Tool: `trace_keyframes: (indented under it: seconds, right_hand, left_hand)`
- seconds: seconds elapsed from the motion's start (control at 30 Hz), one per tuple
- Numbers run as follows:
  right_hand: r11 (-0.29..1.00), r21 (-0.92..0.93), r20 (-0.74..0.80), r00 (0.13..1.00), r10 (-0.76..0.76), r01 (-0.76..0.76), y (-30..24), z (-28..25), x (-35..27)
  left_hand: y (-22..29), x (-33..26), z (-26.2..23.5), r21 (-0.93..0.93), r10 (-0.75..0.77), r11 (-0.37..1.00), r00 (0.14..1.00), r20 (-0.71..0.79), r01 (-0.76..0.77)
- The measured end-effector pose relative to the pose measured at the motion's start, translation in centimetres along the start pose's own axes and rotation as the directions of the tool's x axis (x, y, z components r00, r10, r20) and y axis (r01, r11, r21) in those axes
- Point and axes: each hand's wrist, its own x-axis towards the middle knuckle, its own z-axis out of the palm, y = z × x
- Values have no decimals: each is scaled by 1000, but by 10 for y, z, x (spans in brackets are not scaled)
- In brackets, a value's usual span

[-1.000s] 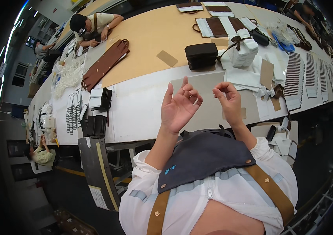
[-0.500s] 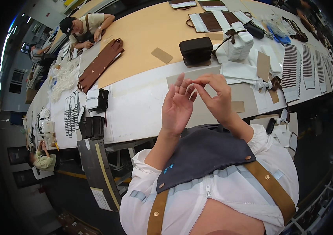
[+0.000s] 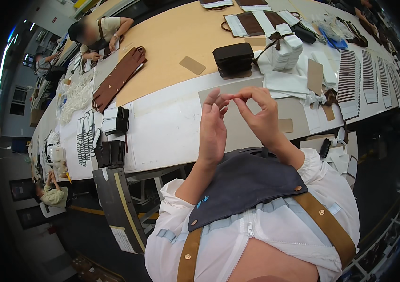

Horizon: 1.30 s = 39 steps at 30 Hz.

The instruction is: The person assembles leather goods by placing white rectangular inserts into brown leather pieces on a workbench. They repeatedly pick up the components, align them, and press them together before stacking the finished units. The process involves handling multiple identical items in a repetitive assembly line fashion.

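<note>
Both hands are raised over the near edge of the table, in front of my dark apron [image 3: 252, 181]. My left hand [image 3: 213, 129] is held upright with its fingers apart and slightly bent. My right hand [image 3: 263, 117] makes a pinch with thumb and index finger, touching the tip of a left finger. Whether anything small lies between those fingertips is too fine to see. Just beyond them is a grey board [image 3: 230, 87] on the table. A tan card piece [image 3: 285, 125] lies beside my right wrist.
A stack of black cases [image 3: 233, 58] and a bundle of white pieces [image 3: 285, 51] stand farther back. Brown leather panels [image 3: 119, 79] and black-and-white stacks [image 3: 115, 121] lie to the left. Striped sheets [image 3: 348, 84] spread at right. A co-worker [image 3: 101, 35] works across the table.
My left hand has turned more edge-on and its fingers have bent a little. The right hand stays in nearly the same place with its pinch. The co-worker across has shifted slightly.
</note>
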Motion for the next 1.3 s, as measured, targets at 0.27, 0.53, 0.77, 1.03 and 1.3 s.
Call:
trace_keyframes:
  seconds: [0.27,0.53,0.77,1.03,1.3]
  right_hand:
    - [912,307,97,962,255,-272,2,-4,-2]
    - [979,199,124,992,22,-46,-21,-8,-8]
    - [978,-63,114,975,-190,198,-30,-4,-10]
    - [964,-160,135,972,-192,213,-31,-3,-13]
    - [996,-1,134,987,-83,84,-30,-4,-15]
  left_hand:
    - [-3,-5,-5,-362,-219,910,976,-13,200]
    - [3,-3,-9,-772,-298,559,942,153,302]
    - [11,-6,-3,-765,-299,577,945,129,287]
    - [1,-9,-5,-623,-177,763,983,57,174]
    - [-3,-12,-3,-482,-143,866,990,14,132]
